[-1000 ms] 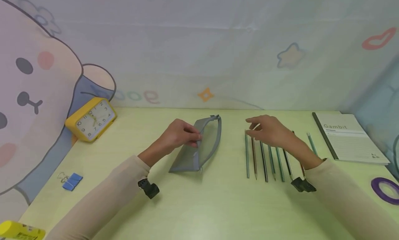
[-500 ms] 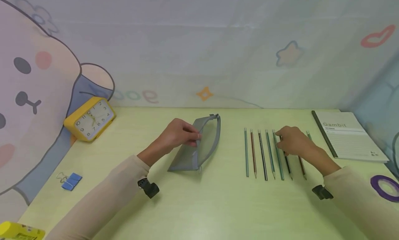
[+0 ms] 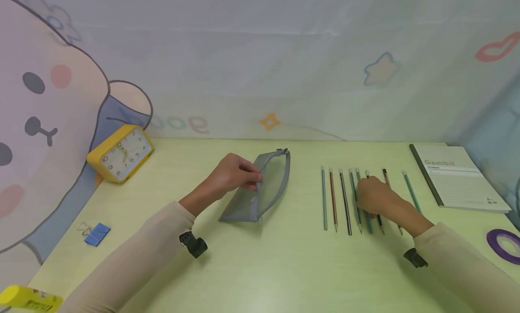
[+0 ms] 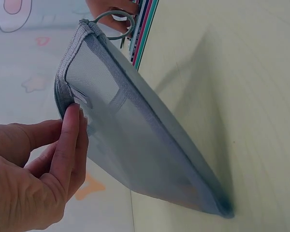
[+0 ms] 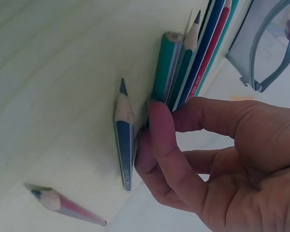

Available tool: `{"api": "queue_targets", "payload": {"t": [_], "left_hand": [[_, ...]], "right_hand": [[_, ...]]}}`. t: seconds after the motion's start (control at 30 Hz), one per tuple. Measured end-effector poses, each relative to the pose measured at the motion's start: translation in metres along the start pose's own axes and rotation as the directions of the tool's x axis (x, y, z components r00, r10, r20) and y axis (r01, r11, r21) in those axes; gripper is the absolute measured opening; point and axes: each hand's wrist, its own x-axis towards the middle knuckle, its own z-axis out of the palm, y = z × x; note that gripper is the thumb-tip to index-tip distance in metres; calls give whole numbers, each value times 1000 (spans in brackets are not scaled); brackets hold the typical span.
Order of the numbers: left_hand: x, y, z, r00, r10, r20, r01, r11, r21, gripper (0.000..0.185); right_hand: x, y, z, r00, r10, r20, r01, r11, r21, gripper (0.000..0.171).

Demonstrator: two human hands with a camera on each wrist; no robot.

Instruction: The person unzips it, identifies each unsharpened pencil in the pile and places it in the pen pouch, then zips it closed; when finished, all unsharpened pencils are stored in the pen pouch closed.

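A grey mesh pencil pouch (image 3: 268,186) stands on its edge mid-table, mouth open. My left hand (image 3: 252,177) pinches its upper rim. In the left wrist view the thumb of that left hand (image 4: 72,125) presses the pouch (image 4: 135,135) beside its zip ring (image 4: 113,24). Several pencils (image 3: 335,200) lie in a row to the right. My right hand (image 3: 367,198) is down on the middle of the row. In the right wrist view my right hand (image 5: 154,130) curls thumb and fingers round a green pencil (image 5: 164,67), beside a dark blue pencil (image 5: 124,145).
A yellow alarm clock (image 3: 120,153) stands at the back left, and a blue binder clip (image 3: 96,234) lies nearer. A "Gambit" notebook (image 3: 457,177) and a purple tape roll (image 3: 503,245) lie at the right. A yellow object (image 3: 28,299) sits at the front-left corner.
My right hand moved from above the left end of the pencil row rightward and down onto the middle pencils, closing on one. My left hand kept its hold on the pouch.
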Motion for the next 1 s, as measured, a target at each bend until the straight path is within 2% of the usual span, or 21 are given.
{"api": "queue_targets", "payload": {"t": [0.1, 0.23, 0.27, 0.4, 0.5, 0.6, 0.7, 0.77, 0.9, 1.0], "left_hand": [[0, 0, -1, 1000, -6, -1, 6, 1000, -1, 18], [0, -1, -1, 1000, -12, 0, 12, 1000, -11, 20], [0, -1, -1, 1000, -13, 1, 13, 1000, -16, 20], [-1, 0, 0, 1000, -8, 7, 8, 1000, -17, 21], [-1, 0, -1, 1000, -5, 5, 5, 1000, -10, 20], [0, 0, -2, 1000, -3, 1, 3, 1000, -7, 19], [0, 0, -2, 1000, -11, -5, 11, 1000, -8, 18], [0, 0, -2, 1000, -10, -5, 10, 1000, -6, 18], [0, -2, -2, 1000, -9, 0, 9, 1000, -16, 17], [1, -3, -3, 1000, -4, 5, 4, 1000, -20, 17]], "right_hand": [[0, 1, 1, 1000, -9, -7, 8, 1000, -19, 37], [1, 0, 2, 1000, -16, -6, 16, 999, -30, 9], [1, 0, 2, 1000, -13, -1, 13, 999, -33, 11], [3, 0, -3, 999, 27, 16, -27, 1000, -12, 52], [3, 2, -10, 999, 50, 20, -51, 997, 54, 80], [2, 5, -19, 999, 39, 11, -40, 990, 132, 89], [0, 6, -26, 1000, 22, -10, -19, 972, 233, 88], [-1, 7, -29, 1000, -7, -23, 15, 940, 341, 86], [-3, 5, -34, 997, -70, -21, 69, 821, 567, 84], [-2, -1, -36, 994, -105, -8, 84, 741, 666, 87]]}}
